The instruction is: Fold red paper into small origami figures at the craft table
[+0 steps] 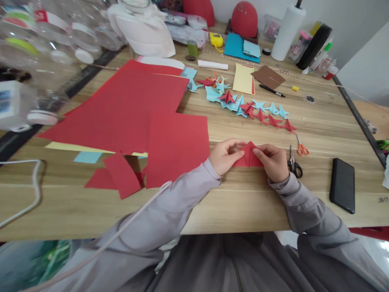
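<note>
Between my two hands a small piece of red folded paper [249, 156] rests at the table, its top coming to a point and a crease running down its middle. My left hand [225, 155] pinches its left side with the thumb on top. On the right side, the thumb and fingers of my right hand [272, 160] pinch the paper too. Just left of my left hand lies a large red sheet [179, 146]. Black-handled scissors [293, 163] lie by my right wrist, with orange-handled scissors [302, 149] a little beyond.
Several red and blue folded paper cranes [260, 115] lie beyond my hands. Larger red sheets [127, 105] and red scraps [123, 176] cover the left. A phone [343, 184] lies at right. Plastic bottles [57, 44] crowd the far left. A pale cord [136, 215] crosses my left sleeve.
</note>
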`<state>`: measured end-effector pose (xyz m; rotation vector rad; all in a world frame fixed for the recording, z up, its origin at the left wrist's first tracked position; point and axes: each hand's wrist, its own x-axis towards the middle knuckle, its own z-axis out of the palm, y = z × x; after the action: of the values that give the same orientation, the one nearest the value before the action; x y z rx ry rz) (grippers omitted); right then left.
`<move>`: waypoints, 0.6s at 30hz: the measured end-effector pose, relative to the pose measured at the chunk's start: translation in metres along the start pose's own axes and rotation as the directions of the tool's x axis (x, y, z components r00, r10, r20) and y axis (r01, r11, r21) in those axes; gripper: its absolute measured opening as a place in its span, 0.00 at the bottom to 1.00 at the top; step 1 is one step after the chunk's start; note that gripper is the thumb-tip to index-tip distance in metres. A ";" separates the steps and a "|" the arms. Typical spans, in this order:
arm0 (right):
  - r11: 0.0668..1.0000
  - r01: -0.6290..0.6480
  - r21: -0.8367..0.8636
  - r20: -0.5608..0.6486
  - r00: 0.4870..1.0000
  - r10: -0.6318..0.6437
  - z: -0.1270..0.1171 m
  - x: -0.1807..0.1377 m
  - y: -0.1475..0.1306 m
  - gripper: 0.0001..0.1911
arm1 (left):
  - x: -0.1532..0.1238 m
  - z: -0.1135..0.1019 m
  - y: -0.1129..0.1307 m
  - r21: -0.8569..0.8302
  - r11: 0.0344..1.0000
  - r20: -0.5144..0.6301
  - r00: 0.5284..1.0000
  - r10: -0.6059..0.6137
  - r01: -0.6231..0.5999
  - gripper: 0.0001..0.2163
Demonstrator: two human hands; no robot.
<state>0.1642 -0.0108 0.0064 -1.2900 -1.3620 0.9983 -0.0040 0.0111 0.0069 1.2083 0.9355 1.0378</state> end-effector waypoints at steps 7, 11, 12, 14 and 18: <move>1.000 0.005 -0.015 -0.001 1.000 -0.005 -0.001 0.001 -0.002 0.17 | 0.000 -0.001 -0.008 0.001 0.993 0.037 0.992 0.119 -0.120 0.13; 0.997 0.079 -0.019 0.012 0.997 -0.079 -0.003 0.002 0.002 0.11 | 0.000 -0.001 -0.009 0.011 0.992 0.031 0.991 0.129 -0.129 0.13; 0.995 0.098 -0.020 0.016 0.995 -0.097 -0.003 0.002 0.003 0.10 | 0.000 -0.001 -0.009 0.017 0.992 0.031 0.991 0.128 -0.129 0.13; 0.992 0.126 -0.024 0.025 0.992 -0.125 -0.004 0.003 0.004 0.08 | 0.000 -0.002 -0.008 0.044 0.993 0.032 0.993 0.112 -0.114 0.11; 0.990 0.140 -0.008 0.032 0.990 -0.140 -0.005 0.002 0.002 0.07 | 0.000 -0.002 -0.004 0.068 0.996 0.019 0.998 0.062 -0.063 0.09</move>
<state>0.1692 -0.0087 0.0053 -1.1732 -1.4620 0.9191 -0.0057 0.0120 0.0030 1.3088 0.9313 1.0505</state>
